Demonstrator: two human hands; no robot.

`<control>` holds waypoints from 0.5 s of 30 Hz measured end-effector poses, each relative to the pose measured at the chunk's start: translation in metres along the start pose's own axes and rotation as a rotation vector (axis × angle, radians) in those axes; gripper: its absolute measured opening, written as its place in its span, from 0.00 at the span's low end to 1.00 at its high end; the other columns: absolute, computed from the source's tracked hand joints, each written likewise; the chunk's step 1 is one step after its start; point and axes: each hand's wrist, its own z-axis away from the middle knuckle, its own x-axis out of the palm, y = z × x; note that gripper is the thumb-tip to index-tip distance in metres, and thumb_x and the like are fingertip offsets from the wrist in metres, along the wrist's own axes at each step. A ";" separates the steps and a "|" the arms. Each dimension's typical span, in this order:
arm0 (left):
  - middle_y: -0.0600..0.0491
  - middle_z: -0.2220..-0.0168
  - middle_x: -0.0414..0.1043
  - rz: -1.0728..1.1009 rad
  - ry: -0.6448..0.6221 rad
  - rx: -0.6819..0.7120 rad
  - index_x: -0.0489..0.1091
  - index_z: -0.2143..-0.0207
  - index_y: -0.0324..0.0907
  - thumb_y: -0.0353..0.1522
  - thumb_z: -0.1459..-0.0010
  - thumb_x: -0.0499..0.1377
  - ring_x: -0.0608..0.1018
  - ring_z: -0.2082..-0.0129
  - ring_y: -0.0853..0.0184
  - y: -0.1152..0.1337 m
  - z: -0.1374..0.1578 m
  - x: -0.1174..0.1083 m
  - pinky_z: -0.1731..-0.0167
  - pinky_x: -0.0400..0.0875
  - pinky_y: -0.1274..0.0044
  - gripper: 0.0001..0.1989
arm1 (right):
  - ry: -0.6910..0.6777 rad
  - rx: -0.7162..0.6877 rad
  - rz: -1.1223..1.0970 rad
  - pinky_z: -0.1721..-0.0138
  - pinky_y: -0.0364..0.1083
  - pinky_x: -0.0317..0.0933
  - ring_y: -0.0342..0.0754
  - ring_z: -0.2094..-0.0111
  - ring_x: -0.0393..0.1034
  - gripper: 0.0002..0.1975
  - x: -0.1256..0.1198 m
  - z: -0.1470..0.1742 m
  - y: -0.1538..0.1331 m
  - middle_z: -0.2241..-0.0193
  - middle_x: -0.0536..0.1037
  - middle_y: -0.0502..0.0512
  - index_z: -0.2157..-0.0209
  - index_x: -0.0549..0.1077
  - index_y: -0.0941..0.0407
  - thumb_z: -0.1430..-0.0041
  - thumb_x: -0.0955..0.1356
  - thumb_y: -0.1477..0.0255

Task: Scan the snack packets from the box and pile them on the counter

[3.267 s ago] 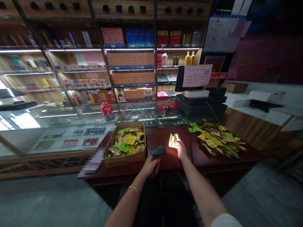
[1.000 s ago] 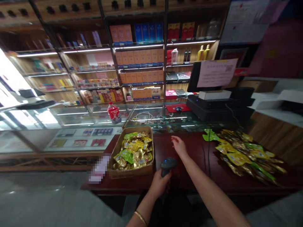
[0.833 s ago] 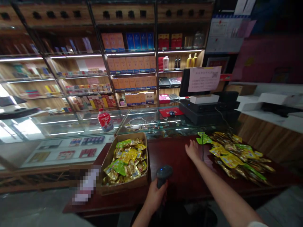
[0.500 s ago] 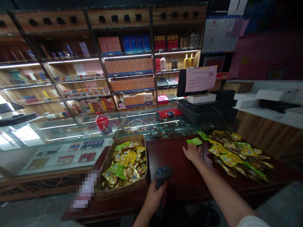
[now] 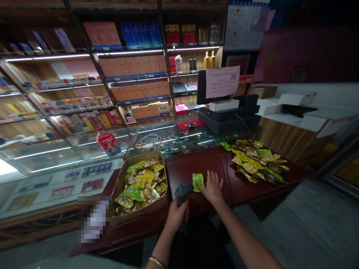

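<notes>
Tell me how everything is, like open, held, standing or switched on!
Left hand: closed around the scanner
Scanner: held, blue light on
Right hand: open, at the edge of the green packet
Green packet: lying on the table
Cardboard box: open, holding packets
Packet pile: loose on the table
Red bottle: standing, cap on
Shelf lights: on
Monitor: can't tell if on

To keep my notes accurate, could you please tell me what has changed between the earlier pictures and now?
A shiny green packet moved left and nearer the person, from beside the heap of gold, yellow and green packets to beside the dark handheld scanner. The right hand no longer holds a gold packet; it touches the green one. The left hand still grips the scanner.
</notes>
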 end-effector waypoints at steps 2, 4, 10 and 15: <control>0.58 0.82 0.68 0.003 -0.006 0.001 0.67 0.68 0.40 0.56 0.55 0.67 0.69 0.87 0.71 0.000 0.001 0.000 0.89 0.63 0.81 0.29 | -0.032 -0.027 0.011 0.35 0.72 0.36 0.71 0.33 0.55 0.24 0.001 0.002 0.000 0.37 0.69 0.73 0.47 0.74 0.58 0.41 0.70 0.59; 0.58 0.82 0.68 0.002 -0.010 -0.001 0.67 0.70 0.41 0.55 0.54 0.67 0.69 0.87 0.71 0.000 0.001 -0.001 0.89 0.63 0.81 0.28 | -0.064 -0.059 -0.003 0.35 0.69 0.41 0.65 0.37 0.63 0.14 -0.001 0.005 0.002 0.41 0.75 0.65 0.54 0.76 0.54 0.38 0.67 0.63; 0.57 0.83 0.67 0.003 0.001 -0.015 0.66 0.72 0.41 0.56 0.54 0.66 0.69 0.88 0.71 0.001 0.003 -0.003 0.89 0.64 0.81 0.28 | -0.066 -0.111 -0.067 0.41 0.58 0.58 0.58 0.42 0.70 0.20 -0.005 0.005 0.005 0.45 0.78 0.63 0.45 0.70 0.54 0.38 0.67 0.65; 0.59 0.83 0.68 0.047 0.023 -0.016 0.68 0.68 0.40 0.55 0.55 0.67 0.69 0.88 0.72 0.002 0.004 -0.003 0.89 0.64 0.80 0.29 | -0.074 -0.180 -0.114 0.36 0.66 0.48 0.66 0.36 0.62 0.25 0.000 0.009 0.000 0.39 0.72 0.65 0.51 0.73 0.52 0.50 0.75 0.61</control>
